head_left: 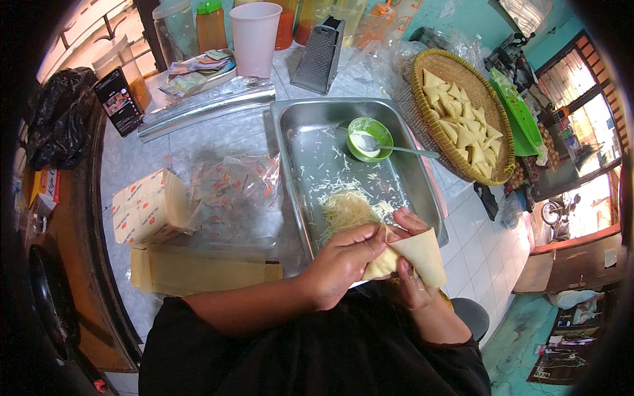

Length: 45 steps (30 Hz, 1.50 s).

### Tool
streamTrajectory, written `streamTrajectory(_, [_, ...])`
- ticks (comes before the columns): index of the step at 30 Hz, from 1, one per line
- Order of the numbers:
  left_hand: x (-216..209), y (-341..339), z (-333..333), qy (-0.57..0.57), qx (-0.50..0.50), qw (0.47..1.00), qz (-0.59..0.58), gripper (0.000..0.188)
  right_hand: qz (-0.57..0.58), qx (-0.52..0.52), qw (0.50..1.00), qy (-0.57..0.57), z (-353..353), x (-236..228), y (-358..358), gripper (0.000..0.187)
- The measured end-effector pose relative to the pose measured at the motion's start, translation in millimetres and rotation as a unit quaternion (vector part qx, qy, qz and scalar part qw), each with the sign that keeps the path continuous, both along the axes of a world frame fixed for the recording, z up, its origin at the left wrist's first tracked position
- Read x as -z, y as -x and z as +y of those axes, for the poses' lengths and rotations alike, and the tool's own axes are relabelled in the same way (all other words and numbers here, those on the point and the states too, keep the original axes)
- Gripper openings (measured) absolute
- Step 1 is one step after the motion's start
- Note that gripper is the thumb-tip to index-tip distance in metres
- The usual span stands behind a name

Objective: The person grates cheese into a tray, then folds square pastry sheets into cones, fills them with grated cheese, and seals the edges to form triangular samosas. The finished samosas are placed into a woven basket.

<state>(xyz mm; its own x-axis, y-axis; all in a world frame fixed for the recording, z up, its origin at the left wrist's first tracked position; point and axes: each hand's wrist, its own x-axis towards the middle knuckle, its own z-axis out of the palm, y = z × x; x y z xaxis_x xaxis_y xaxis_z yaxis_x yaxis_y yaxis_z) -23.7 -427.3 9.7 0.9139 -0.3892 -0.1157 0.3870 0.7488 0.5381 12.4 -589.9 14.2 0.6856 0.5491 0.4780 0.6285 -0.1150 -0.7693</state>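
Note:
Both my hands hold one pastry wrapper (421,256), a pale sheet partly folded into a cone, over the near edge of a metal tray (300,165). My left hand (347,264) pinches its folded left side. Around the right side curl the fingers of my right hand (415,287), thumb and fingertips on the sheet. Just beyond my hands, a heap of grated cheese (347,210) lies in the tray, with shreds scattered about. A green bowl (357,134) of white paste stands farther back in the tray, a spoon (413,152) resting in it.
At the right, a round woven basket (422,99) holds several folded triangular pastries (462,119). Left of the tray lie a stack of wrapper sheets (146,210), clear plastic packaging (234,181) and a foil roll (208,109). Behind stand a box grater (319,56), a pink cup (255,39) and a phone (119,101).

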Motion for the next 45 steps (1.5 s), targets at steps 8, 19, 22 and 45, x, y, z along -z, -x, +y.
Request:
streamTrajectory(8, [13,-9,4,0.054,0.048,0.996,0.061,0.041,-0.132,0.038,0.972,0.189,1,-14,-9,0.032])
streamTrajectory(19, [16,-22,15,0.159,0.118,0.978,0.072,0.045,-0.179,0.011,0.931,0.317,0,-28,-12,0.044])
streamTrajectory(22, [11,-25,20,0.172,0.138,0.973,0.071,0.045,-0.213,0.021,0.922,0.322,-4,-21,-14,0.044])
streamTrajectory(45, [-7,-22,19,-0.159,0.141,0.976,-0.041,0.042,0.520,-0.042,0.853,0.013,-8,-13,-17,0.035])
